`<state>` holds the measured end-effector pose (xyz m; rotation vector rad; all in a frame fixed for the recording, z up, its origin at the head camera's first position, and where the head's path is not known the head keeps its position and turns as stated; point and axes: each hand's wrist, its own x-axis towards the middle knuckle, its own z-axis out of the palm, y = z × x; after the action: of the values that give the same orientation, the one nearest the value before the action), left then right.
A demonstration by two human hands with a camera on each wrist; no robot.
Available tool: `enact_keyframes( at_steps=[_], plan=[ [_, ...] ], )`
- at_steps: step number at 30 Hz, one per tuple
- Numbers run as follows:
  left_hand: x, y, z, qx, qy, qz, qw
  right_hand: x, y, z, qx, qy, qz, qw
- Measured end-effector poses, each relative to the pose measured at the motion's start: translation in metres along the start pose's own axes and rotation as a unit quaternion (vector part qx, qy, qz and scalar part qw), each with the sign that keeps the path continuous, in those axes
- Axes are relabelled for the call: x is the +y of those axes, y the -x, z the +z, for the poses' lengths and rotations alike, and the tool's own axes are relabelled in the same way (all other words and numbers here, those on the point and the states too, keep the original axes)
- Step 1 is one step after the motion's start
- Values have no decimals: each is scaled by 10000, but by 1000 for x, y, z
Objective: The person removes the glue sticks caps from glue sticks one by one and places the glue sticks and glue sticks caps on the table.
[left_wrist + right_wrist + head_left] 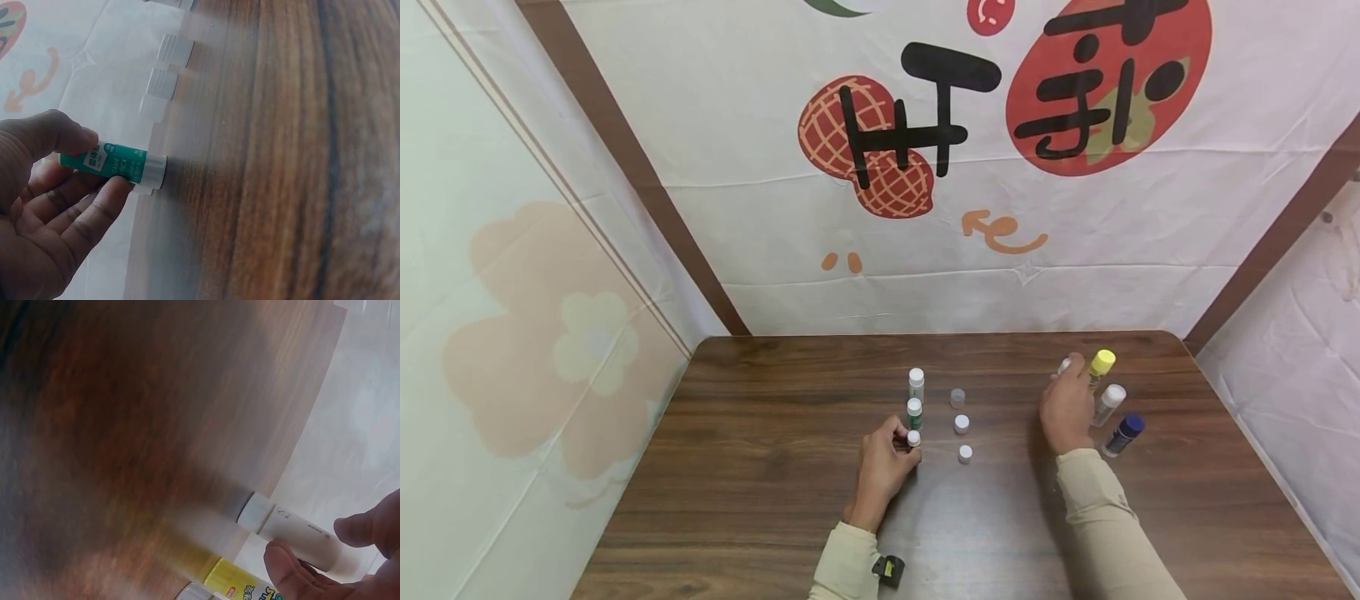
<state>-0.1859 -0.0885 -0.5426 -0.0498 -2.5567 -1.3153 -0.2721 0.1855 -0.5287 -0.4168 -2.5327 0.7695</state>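
My left hand [883,467] pinches a small green glue stick [119,161] with a white cap, standing upright on the table. Directly behind it in a row stand a green glue stick with a white cap [914,412] and a white one [916,383]. At the right, my right hand [1067,408] holds a white glue stick [300,534] between thumb and fingers; in the head view the hand mostly covers it. Beside that hand stand a yellow-capped glue stick [1102,363], a white-capped one [1109,402] and a blue-capped one [1124,433].
Between the hands, a clear cap [957,397] and two white caps [962,424] form a line on the brown wooden table [760,467]. A printed cloth [760,250] hangs behind the table's far edge. A black device [890,571] sits at the left wrist.
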Motion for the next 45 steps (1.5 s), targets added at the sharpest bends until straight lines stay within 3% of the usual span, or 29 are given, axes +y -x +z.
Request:
enact_keyframes(
  at_steps=[16, 26, 36, 45],
  plan=[
    [0, 0, 2, -57, 64, 3, 10000, 5, -3, 2, 307, 23, -27, 9995],
    [1, 1, 1, -67, 112, -99, 9999, 2, 5, -6, 107, -101, -214, 9997],
    [1, 2, -1, -28, 124, -198, 9997, -5, 21, -17, -162, -1160, -498, 9919],
    [2, 0, -1, -12, 31, -144, 9999, -12, 30, -24, -170, -1437, -340, 9889]
  ],
)
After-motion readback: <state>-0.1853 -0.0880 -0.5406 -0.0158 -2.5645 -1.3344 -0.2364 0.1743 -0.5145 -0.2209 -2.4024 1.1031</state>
